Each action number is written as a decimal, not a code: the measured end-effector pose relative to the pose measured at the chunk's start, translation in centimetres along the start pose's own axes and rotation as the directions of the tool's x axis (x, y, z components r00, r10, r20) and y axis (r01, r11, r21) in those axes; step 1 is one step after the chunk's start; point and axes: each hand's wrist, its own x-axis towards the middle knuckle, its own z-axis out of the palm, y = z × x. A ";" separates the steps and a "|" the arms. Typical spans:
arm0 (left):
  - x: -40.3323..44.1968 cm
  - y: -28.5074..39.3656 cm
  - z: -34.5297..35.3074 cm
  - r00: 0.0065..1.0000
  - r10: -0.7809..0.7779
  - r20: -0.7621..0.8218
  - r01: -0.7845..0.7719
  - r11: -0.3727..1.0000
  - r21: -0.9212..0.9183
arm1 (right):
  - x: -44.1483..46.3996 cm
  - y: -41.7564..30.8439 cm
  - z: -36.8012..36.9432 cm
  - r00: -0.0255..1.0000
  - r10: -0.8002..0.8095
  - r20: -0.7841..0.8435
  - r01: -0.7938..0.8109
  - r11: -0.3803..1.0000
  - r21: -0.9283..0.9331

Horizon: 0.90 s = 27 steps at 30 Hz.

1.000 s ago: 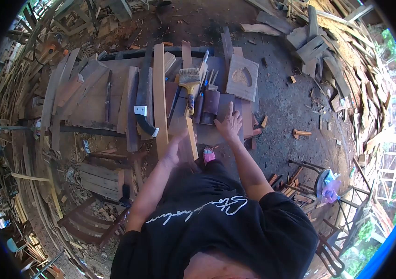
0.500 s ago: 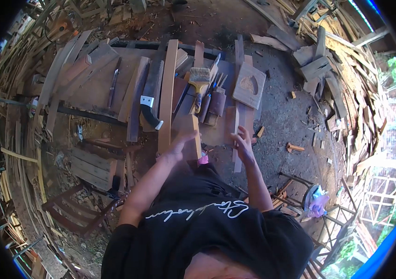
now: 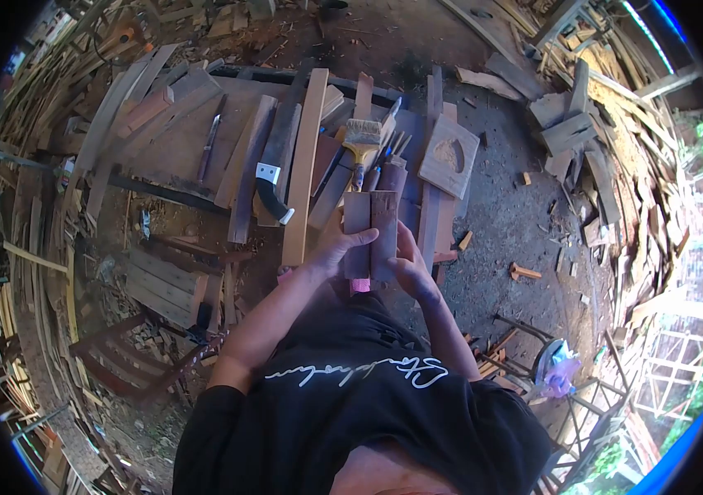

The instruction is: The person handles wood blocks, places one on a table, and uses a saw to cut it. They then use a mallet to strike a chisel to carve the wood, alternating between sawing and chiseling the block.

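Two short wooden blocks are held side by side in front of my body, their long edges touching or nearly so. My left hand (image 3: 341, 245) grips the greyer left wooden block (image 3: 357, 216), its thumb lying across the face. Around the browner right wooden block (image 3: 384, 216) my right hand (image 3: 413, 268) is closed, with the thumb near the lower edge. Just beyond the blocks lie a paintbrush (image 3: 361, 148) with a wide bristle head and several slim-shafted tools (image 3: 397, 153), partly covered by the blocks.
A long pale board (image 3: 306, 165) and a black-handled saw (image 3: 270, 196) lie left of the blocks. To the right rests a wooden plate with a carved hollow (image 3: 450, 157). A slatted wooden chair (image 3: 133, 351) stands at lower left; stacked scrap wood (image 3: 640, 214) lines the right side.
Both hands have come together. The left block has turned to show its broad face, and the right block, formerly apart at the right, is now against or close beside it.
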 end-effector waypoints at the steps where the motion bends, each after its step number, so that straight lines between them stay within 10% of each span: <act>1: -0.1 0.1 0.1 0.998 0.039 -0.042 -0.036 0.996 0.077 | 0.2 0.0 0.0 1.000 0.007 0.009 -0.007 1.000 -0.006; 17: -2.5 1.6 3.1 0.884 0.465 0.051 -0.447 0.805 0.391 | 1.6 -3.0 0.6 0.986 0.033 0.165 -0.026 0.999 -0.048; 27: 0.1 6.2 2.3 0.967 0.102 -0.232 -0.046 0.971 0.236 | 4.0 -3.7 2.6 0.993 0.049 0.111 -0.041 0.997 -0.072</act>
